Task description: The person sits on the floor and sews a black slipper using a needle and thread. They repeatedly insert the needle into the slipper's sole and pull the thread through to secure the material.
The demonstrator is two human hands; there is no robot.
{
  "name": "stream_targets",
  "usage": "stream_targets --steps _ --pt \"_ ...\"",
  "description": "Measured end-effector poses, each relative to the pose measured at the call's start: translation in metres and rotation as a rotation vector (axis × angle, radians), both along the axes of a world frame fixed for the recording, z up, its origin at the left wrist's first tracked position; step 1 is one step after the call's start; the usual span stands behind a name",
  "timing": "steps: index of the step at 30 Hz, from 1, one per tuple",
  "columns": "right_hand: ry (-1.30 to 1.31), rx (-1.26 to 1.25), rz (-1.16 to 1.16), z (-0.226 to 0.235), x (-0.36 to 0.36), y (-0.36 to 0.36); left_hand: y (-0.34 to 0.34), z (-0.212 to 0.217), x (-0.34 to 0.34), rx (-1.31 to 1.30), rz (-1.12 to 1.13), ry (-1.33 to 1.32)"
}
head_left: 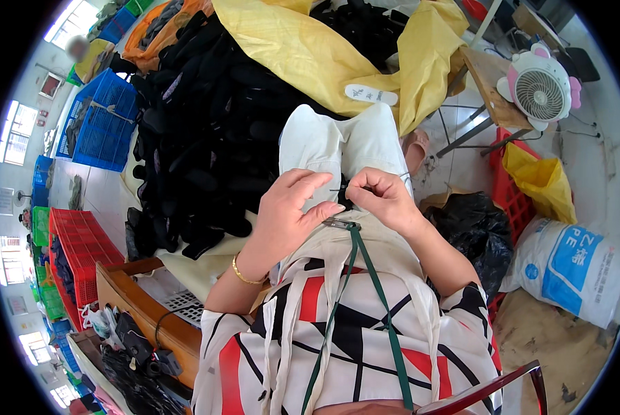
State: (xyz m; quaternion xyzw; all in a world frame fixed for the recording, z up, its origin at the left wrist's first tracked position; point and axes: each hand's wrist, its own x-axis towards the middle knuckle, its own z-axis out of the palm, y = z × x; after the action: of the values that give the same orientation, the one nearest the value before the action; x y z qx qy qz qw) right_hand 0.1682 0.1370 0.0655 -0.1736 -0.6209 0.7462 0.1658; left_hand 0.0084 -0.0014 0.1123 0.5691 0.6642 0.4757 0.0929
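A big heap of black shoe pieces [206, 131] is seen in the upper middle of the frame, with a yellow sack [310, 48] laid open behind it. Blue crates [99, 117] are stacked at the upper left, and a red crate [81, 249] is set at the left edge. A white sack [569, 270] is found at the lower right, with a black bag [472, 228] beside it, and a small white and pink fan [539, 88] is placed on a stool at the upper right. A white insole [371, 94] is laid on the yellow sack. In the middle of the frame, both hands are held close together over the lap. The left hand [289, 214] is half curled, and a small metal clip [341, 223] on a green strap [372, 290] is touched by its thumb. The right hand [386, 197] is closed in a pinch on a small black piece [343, 194], which is mostly hidden by the fingers. It looks as if the small black piece is being worked on with the fingertips right now. A steady, careful pinch is likely called for in the next move, because the piece is so tiny.
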Motion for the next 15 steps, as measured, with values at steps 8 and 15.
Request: stream_targets --steps 8,15 --pt "0.008 -0.01 -0.016 -0.003 -0.002 -0.004 0.001 -0.016 -0.002 -0.053 -0.01 -0.093" --pt "0.004 0.905 -0.125 -0.038 -0.009 -0.031 0.007 -0.055 0.002 -0.194 0.0 -1.33"
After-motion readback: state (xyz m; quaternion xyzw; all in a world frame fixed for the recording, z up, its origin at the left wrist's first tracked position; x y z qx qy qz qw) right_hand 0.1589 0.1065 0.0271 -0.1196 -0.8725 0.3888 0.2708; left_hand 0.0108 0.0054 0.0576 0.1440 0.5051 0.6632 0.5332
